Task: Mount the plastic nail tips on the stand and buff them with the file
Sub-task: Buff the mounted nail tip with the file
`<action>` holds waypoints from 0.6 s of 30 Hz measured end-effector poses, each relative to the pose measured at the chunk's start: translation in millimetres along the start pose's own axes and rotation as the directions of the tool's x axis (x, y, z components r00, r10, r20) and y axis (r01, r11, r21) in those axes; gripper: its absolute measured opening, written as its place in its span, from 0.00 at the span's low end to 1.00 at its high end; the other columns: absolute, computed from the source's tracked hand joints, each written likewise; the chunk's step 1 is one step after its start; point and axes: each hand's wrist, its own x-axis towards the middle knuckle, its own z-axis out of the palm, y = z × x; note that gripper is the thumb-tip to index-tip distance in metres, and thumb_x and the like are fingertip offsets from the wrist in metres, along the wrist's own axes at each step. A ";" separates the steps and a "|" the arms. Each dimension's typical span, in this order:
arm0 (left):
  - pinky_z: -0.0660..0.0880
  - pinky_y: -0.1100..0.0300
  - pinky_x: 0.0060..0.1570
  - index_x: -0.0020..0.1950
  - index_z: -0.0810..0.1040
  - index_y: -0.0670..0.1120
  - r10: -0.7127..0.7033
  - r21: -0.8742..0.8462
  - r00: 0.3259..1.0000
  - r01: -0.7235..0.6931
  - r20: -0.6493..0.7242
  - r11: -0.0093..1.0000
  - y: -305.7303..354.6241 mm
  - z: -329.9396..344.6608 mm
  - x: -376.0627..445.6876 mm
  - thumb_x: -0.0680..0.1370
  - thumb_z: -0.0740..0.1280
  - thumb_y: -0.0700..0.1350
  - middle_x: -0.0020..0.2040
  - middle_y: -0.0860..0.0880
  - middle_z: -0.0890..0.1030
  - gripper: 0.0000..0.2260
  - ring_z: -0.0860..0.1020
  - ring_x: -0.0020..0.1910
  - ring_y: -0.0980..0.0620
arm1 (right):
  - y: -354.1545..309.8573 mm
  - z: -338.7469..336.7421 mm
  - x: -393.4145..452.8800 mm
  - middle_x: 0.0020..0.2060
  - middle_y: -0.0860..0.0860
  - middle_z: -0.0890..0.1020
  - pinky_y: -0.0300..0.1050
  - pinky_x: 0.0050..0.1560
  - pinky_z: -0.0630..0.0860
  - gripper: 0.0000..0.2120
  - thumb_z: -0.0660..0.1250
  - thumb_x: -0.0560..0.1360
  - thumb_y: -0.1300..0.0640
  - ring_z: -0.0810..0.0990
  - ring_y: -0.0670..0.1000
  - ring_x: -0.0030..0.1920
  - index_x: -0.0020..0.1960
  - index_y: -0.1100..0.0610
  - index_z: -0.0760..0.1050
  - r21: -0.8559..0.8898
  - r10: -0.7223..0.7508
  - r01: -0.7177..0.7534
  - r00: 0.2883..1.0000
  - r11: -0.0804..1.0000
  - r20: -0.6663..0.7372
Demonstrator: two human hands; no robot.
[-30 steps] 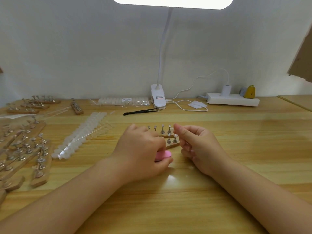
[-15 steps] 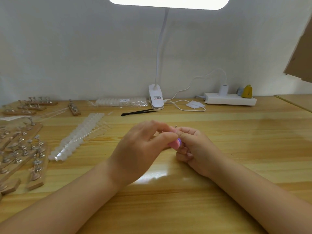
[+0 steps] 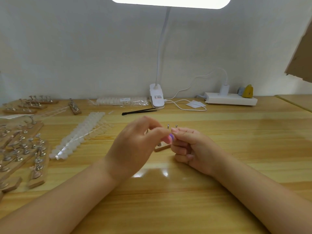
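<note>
- The file (image 3: 169, 138), a small pink and purple block, sits between my two hands above the table (image 3: 253, 149), just in front of the stand (image 3: 163, 147).
- My left hand (image 3: 135, 147) grips the file, thumb and curled fingers closed around its pink end.
- My right hand (image 3: 192, 147) has its fingers curled, thumb and forefinger pinched together right at the purple end of the file; I cannot tell whether a nail tip is held in that pinch, as it is too small to see.
- The stand is a small wooden bar lying on the table behind and below my hands, mostly hidden; two of its metal pegs (image 3: 168, 126) poke up above my fingers.
- Strips of clear nail tips (image 3: 79, 137) lie on the table to the left of my left hand.
- Further left I see a cluster of other wooden stands (image 3: 22, 149) with metal holders.
- Towards the wall lie black tweezers (image 3: 140, 111), a bag of tips (image 3: 121, 100), the white clip lamp (image 3: 157, 97) and a power strip (image 3: 231, 99).
</note>
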 end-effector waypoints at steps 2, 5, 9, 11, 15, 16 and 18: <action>0.76 0.56 0.46 0.51 0.82 0.47 0.127 0.072 0.988 -0.120 -0.091 0.990 -4.8 -3.1 2.3 0.78 0.67 0.49 0.47 0.49 0.80 0.08 0.78 0.45 0.54 | 1.2 -1.3 0.9 0.27 0.47 0.63 0.36 0.24 0.51 0.08 0.64 0.73 0.56 0.62 0.44 0.26 0.36 0.55 0.73 0.016 0.009 -0.009 1.000 1.000 -0.007; 0.77 0.51 0.41 0.53 0.76 0.48 0.384 0.094 0.900 -0.373 -0.206 0.923 1.1 4.0 0.3 0.74 0.72 0.38 0.47 0.46 0.77 0.11 0.79 0.41 0.48 | 2.7 -1.8 0.8 0.27 0.47 0.65 0.33 0.21 0.55 0.07 0.64 0.75 0.57 0.63 0.43 0.25 0.38 0.56 0.73 0.005 0.007 -0.007 1.000 1.000 0.014; 0.76 0.50 0.43 0.52 0.80 0.50 0.430 0.196 0.877 -0.392 -0.217 0.899 0.6 9.5 -0.2 0.75 0.72 0.40 0.45 0.46 0.80 0.08 0.80 0.40 0.46 | 1.9 -1.4 0.2 0.26 0.47 0.67 0.32 0.20 0.57 0.04 0.66 0.74 0.59 0.63 0.43 0.25 0.41 0.57 0.72 -0.029 0.015 -0.013 0.999 0.999 0.041; 0.74 0.50 0.43 0.48 0.85 0.48 0.346 0.295 0.908 -0.273 -0.235 0.916 -10.6 5.0 1.5 0.74 0.73 0.41 0.42 0.47 0.81 0.04 0.79 0.39 0.45 | 1.3 -2.0 0.7 0.28 0.47 0.65 0.33 0.21 0.55 0.07 0.66 0.74 0.57 0.63 0.43 0.26 0.39 0.56 0.72 -0.012 0.021 -0.021 1.000 1.000 0.019; 0.69 0.55 0.47 0.50 0.82 0.53 0.445 0.388 0.851 -0.324 -0.279 0.863 -12.0 7.0 0.7 0.76 0.73 0.43 0.43 0.50 0.82 0.06 0.77 0.42 0.49 | 1.7 -1.0 0.2 0.28 0.48 0.65 0.34 0.22 0.53 0.06 0.65 0.73 0.56 0.63 0.44 0.25 0.39 0.56 0.72 0.018 0.014 -0.014 1.000 1.000 -0.024; 0.69 0.56 0.48 0.50 0.82 0.54 0.493 0.400 0.825 -0.368 -0.275 0.839 -8.5 9.8 0.7 0.77 0.71 0.43 0.43 0.50 0.82 0.06 0.76 0.43 0.50 | 1.9 -0.7 -0.4 0.27 0.48 0.68 0.33 0.21 0.55 0.05 0.65 0.72 0.57 0.64 0.43 0.24 0.39 0.57 0.72 0.005 0.011 -0.011 1.000 1.000 -0.029; 0.70 0.55 0.47 0.50 0.85 0.54 0.545 0.437 0.800 -0.408 -0.253 0.802 -5.2 13.8 0.5 0.78 0.69 0.44 0.43 0.50 0.82 0.07 0.74 0.45 0.50 | 2.1 0.2 -0.6 0.25 0.48 0.71 0.32 0.19 0.57 0.04 0.65 0.73 0.61 0.64 0.42 0.23 0.40 0.58 0.71 -0.022 0.010 -0.010 0.999 1.000 -0.038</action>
